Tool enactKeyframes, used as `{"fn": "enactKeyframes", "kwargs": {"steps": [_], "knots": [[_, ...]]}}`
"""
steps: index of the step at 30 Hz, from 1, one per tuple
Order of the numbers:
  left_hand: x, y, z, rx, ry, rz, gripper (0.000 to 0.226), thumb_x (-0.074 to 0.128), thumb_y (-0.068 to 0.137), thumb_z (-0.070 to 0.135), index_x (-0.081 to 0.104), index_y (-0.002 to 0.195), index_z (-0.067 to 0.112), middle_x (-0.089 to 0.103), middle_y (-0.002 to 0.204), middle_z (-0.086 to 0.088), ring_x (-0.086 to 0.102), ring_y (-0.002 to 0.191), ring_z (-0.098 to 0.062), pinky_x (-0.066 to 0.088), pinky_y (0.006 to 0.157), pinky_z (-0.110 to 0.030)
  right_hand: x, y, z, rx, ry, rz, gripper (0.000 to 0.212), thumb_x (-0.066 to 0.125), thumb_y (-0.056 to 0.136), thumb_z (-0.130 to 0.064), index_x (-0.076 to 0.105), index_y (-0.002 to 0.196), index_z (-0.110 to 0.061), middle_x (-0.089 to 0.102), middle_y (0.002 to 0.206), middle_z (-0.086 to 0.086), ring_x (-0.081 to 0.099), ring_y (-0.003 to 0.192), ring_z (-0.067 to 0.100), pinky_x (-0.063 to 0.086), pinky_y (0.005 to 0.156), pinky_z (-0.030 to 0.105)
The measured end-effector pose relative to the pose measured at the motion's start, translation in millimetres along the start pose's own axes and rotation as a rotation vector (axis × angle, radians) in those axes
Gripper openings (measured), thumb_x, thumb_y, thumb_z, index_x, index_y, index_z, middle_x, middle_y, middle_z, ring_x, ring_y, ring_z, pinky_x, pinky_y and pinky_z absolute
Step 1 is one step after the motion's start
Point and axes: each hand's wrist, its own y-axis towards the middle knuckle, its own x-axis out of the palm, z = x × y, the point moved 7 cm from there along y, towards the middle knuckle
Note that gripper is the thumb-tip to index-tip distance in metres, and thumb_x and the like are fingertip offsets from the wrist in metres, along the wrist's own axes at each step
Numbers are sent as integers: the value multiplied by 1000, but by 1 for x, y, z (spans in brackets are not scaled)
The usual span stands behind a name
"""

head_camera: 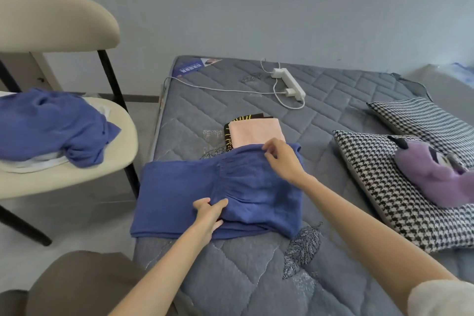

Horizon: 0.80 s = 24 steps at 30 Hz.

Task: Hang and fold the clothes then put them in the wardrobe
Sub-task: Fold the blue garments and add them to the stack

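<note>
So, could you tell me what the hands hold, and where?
The blue garment, by its gathered waistband: left hand at the near end, right hand at the far end.

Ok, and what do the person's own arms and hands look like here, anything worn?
Both forearms are bare. The left hand and right hand wear no gloves, and no ring, watch or bracelet shows. A pale off-white sleeve covers the right upper arm at the frame's bottom corner; the left arm shows none.

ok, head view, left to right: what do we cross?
Crumpled blue garment on the chair → flat blue garment on the mattress → near houndstooth pillow.
</note>
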Motion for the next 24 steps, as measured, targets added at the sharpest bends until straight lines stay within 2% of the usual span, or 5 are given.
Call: {"fn": "enactKeyframes", "kwargs": {"steps": [2, 6, 11, 17, 24], "knots": [[-1, 8, 2, 2, -51, 38, 63, 67, 88, 19, 27, 135, 10, 37, 140, -11, 46, 124, -27, 45, 91, -35, -3, -27, 14, 18, 5, 3, 8, 57, 90, -16, 52, 89, -23, 60, 82, -5, 54, 72, 9, 44, 68, 27], [0, 22, -4, -64, -126, -28, 71, 71, 85, 22, 33, 142, 3, 46, 141, -10, 51, 123, -25, 45, 100, -36, 25, -88, 30, -47, -122, -210, 25, 68, 84, -34, 47, 88, -21, 53, 84, -9, 49, 75, 9, 41, 68, 27], [2, 24, -4, -70, -262, -141, 20, 69, 85, 13, 63, 103, 5, 67, 103, -7, 64, 89, -16, 48, 84, -32, 53, -125, 47, -130, -549, -238, 50, 64, 76, -56, 47, 108, -22, 49, 105, -6, 44, 98, 18, 37, 82, 34], [5, 17, 10, -33, -218, -166, 12, 64, 89, 6, 64, 100, 5, 69, 98, -9, 65, 89, -21, 52, 76, -36, 51, -132, 36, -332, -699, -174, 30, 65, 74, -20, 60, 103, -15, 58, 92, 2, 58, 81, 27, 47, 67, 36], [32, -1, 22, 42, -123, -259, 19, 59, 89, 3, 57, 108, 7, 66, 106, -11, 65, 94, -22, 55, 74, -36, -4, -140, 60, -127, -543, 65, 20, 64, 72, 7, 50, 78, -6, 53, 78, 9, 53, 69, 33, 42, 54, 41]]}}
